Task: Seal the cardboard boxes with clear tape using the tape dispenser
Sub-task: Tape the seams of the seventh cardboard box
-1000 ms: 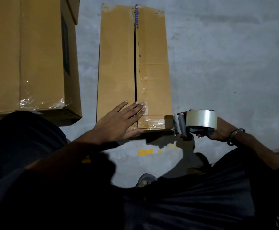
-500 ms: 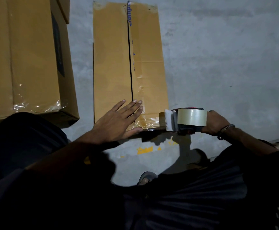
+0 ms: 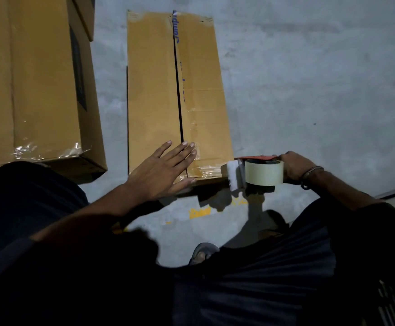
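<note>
Grey concrete floor (image 3: 309,78), two cardboard boxes on it. Narrow box (image 3: 154,90) — flaps shut, contents hidden, centre seam untaped except clear tape at the near end. Left hand (image 3: 161,170) flat on it, fingers straight. Right hand (image 3: 293,168) grips tape dispenser (image 3: 255,172) at the box's near right corner. Bigger box (image 3: 39,78) sits left — taped.

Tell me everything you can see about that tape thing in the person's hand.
The tape dispenser is a hand-held gun with a red frame on top, a whitish roller at its front and a fat roll of clear tape on its hub. The right hand grips its handle from behind. It lies sideways, front end against the near right corner of the narrow cardboard box, where shiny tape already crosses the near end. Its underside is in shadow.
</note>
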### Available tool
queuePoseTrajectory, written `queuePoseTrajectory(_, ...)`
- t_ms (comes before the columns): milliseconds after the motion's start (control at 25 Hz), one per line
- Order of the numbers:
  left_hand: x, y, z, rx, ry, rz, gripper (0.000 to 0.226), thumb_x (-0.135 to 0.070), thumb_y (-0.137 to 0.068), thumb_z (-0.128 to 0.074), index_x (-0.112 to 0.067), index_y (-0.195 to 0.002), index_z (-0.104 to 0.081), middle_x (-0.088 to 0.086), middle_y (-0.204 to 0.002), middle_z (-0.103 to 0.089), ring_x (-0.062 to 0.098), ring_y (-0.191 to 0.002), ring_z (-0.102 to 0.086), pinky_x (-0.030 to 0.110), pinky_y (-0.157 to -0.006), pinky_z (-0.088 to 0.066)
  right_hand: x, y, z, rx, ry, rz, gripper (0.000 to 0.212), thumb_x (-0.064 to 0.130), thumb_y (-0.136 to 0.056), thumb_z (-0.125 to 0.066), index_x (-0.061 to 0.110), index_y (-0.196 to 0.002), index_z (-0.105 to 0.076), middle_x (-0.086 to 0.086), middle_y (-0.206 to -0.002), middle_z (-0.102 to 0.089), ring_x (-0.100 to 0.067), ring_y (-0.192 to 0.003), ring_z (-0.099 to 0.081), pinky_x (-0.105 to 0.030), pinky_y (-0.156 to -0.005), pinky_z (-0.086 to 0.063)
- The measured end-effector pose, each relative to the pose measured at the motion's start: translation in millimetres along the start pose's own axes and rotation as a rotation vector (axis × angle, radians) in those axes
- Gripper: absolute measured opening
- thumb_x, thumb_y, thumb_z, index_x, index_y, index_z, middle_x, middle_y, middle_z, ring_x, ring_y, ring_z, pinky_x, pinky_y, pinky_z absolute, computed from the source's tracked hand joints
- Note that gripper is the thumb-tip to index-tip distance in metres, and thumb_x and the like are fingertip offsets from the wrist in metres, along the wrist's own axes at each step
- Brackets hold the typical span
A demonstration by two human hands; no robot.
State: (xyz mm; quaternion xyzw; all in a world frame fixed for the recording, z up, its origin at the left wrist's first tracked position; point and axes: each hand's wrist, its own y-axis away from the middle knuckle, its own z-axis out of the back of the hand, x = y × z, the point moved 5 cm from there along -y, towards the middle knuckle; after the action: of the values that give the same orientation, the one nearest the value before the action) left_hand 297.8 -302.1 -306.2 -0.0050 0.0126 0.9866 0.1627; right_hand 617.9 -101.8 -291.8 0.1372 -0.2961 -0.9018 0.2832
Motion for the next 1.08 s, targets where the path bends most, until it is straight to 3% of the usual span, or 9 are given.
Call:
queuePoseTrajectory(80, -3, 0, 1, -0.003, -0.015, 0.0, 0.08, -0.064, -0.109, -0.01, -0.009, -0.167, -0.019, 0.011, -0.174, -0.013, 0.024, -0.162, -0.01, 0.05, -0.13, -0.011, -1, -1, -7, 0.078, -0.037, -0.047, 0.029, 0.03, -0.074, -0.073, 0.007, -0.091, -0.068, -0.018, -0.091, -0.072, -0.039, -0.09, -0.067, -0.04, -0.073, -0.055)
queuePoseTrajectory(240, -3, -2, 2, 0.004, -0.026, 0.007, 0.081, -0.064, -0.109, -0.009, -0.007, -0.166, -0.02, 0.013, -0.174, -0.016, 0.025, -0.162, -0.011, 0.051, -0.13, -0.012, -5, -16, -38, 0.182, -0.094, -0.035, 0.046, 0.06, -0.057, -0.04, 0.019, -0.067, -0.059, 0.001, -0.063, -0.065, -0.025, -0.067, -0.063, -0.038, -0.071, -0.057)
queuePoseTrajectory(360, -4, -1, 1, 0.008, -0.035, 0.007, 0.081, -0.064, -0.11, -0.011, -0.007, -0.166, -0.021, 0.014, -0.174, -0.016, 0.025, -0.162, -0.011, 0.051, -0.13, -0.013, -2, -16, -45, 0.226, -0.162, -0.048, 0.043, 0.056, -0.061, -0.048, 0.02, -0.067, -0.069, 0.005, -0.06, -0.07, -0.015, -0.068, -0.067, -0.03, -0.067, -0.051)
queuePoseTrajectory(480, -3, -2, 0, -0.003, -0.029, 0.013, 0.08, -0.064, -0.11, -0.014, -0.007, -0.165, -0.023, 0.014, -0.174, -0.018, 0.025, -0.162, -0.013, 0.051, -0.129, -0.014, 6, -8, -27, 0.132, -0.173, -0.122, 0.019, 0.034, -0.074, -0.065, 0.018, -0.069, -0.057, -0.009, -0.077, -0.066, -0.029, -0.076, -0.064, -0.031, -0.064, -0.045)
queuePoseTrajectory(600, -3, -3, 1, -0.005, -0.032, 0.006, 0.08, -0.064, -0.11, -0.014, -0.006, -0.165, -0.025, 0.014, -0.173, -0.019, 0.024, -0.162, -0.014, 0.05, -0.13, -0.014, 5, -5, -16, 0.007, -0.153, -0.188, 0.03, 0.023, -0.079, -0.074, 0.026, -0.064, -0.047, -0.016, -0.084, -0.06, -0.033, -0.082, -0.057, -0.032, -0.066, -0.04)
queuePoseTrajectory(680, -2, -2, 2, 0.001, -0.032, 0.014, 0.08, -0.063, -0.11, -0.013, -0.006, -0.165, -0.026, 0.014, -0.173, -0.019, 0.024, -0.162, -0.014, 0.05, -0.13, -0.014, 5, -7, -11, -0.074, -0.097, -0.164, 0.017, 0.029, -0.078, -0.078, 0.018, -0.078, -0.065, -0.022, -0.092, -0.066, -0.039, -0.095, -0.062, -0.033, -0.067, -0.039)
queuePoseTrajectory(800, -6, -2, 2, -0.006, -0.045, 0.013, 0.081, -0.065, -0.11, -0.014, -0.007, -0.165, -0.024, 0.012, -0.174, -0.017, 0.023, -0.162, -0.012, 0.051, -0.13, -0.013, 2, -11, -6, -0.171, -0.04, -0.156, 0.03, 0.035, -0.08, -0.078, 0.015, -0.101, -0.074, -0.023, -0.094, -0.068, -0.043, -0.093, -0.066, -0.035, -0.066, -0.042)
queuePoseTrajectory(1080, -8, -1, 1, 0.021, -0.037, 0.017, 0.086, -0.071, -0.107, -0.018, -0.009, -0.166, -0.023, 0.01, -0.175, -0.014, 0.021, -0.163, -0.009, 0.05, -0.13, -0.011, 5, -16, -7, -0.198, -0.015, -0.091, 0.038, 0.043, -0.08, -0.077, 0.018, -0.109, -0.075, -0.021, -0.093, -0.071, -0.043, -0.089, -0.067, -0.035, -0.064, -0.044)
